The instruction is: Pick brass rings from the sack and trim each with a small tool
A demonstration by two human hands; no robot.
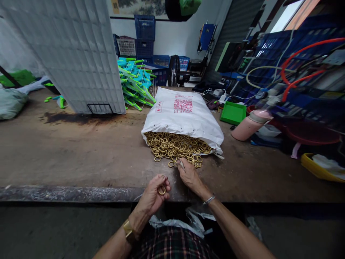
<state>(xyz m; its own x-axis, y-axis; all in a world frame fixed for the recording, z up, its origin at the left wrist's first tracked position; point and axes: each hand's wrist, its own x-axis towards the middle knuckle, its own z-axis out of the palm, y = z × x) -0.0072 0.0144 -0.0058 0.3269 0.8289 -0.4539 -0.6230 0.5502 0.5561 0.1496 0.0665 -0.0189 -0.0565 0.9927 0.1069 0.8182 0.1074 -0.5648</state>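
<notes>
My left hand point(156, 192) is raised near the table's front edge, its fingers closed around a brass ring point(161, 190). At the front of a heap of brass rings point(175, 145), my right hand point(188, 175) has its fingertips pinched together among the loose rings. Something small and pale shows at those fingertips; I cannot tell what it is. The heap spills from the mouth of a white woven sack point(185, 115) with red print, lying on its side with its opening toward me.
The brown wooden table point(67, 154) bears a tall ribbed grey panel point(88, 64) at left and green and blue plastic parts point(137, 82) behind it. At right are a green tray point(233, 113), a pink bottle point(250, 125), a yellow basin point(319, 169) and an orange hose point(285, 77).
</notes>
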